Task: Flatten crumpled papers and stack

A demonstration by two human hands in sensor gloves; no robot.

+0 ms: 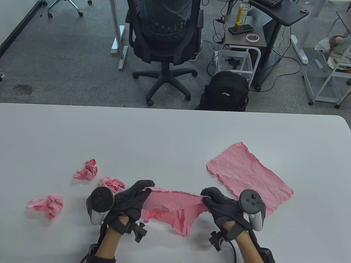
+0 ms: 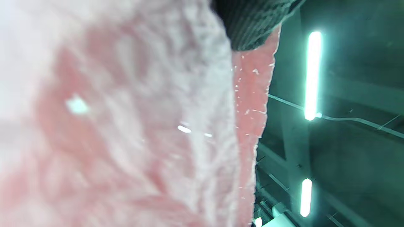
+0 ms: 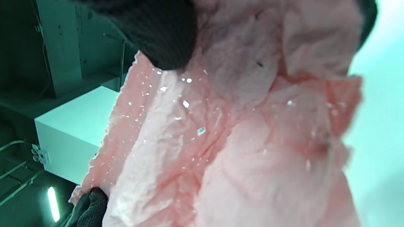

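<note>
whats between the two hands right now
In the table view, a pink paper sheet stretches between the left hand and right hand, both pinching its top edge.

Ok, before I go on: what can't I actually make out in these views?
- Table view: the near edge of the held pink sheet hangs in folds, so tears cannot be judged. The trackers and gloves hide the fingertips of the left hand and right hand.
- Left wrist view: the sheet is a close blur; the table is hidden.
- Right wrist view: the sheet blocks the flattened sheet and the crumpled balls.
</note>
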